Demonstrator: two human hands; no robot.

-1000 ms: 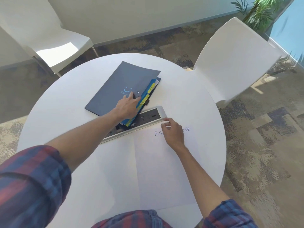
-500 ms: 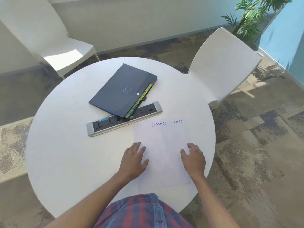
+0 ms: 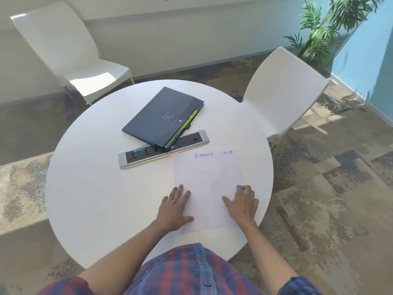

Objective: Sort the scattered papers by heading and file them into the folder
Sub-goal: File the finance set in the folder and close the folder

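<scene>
Head view: left hand (image 3: 173, 209), off folder (image 3: 163, 118), now joining right hand (image 3: 242, 204), both flat, squaring Finance papers (image 3: 208, 179) for filing.

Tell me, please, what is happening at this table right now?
A person in a plaid shirt is working on a stack of white papers headed "Finance" on the round table. The left hand rests flat on the stack's left edge, and the right hand rests on its right edge. The dark blue folder lies closed beyond them, partly over a power strip, with nothing being filed yet.
</scene>
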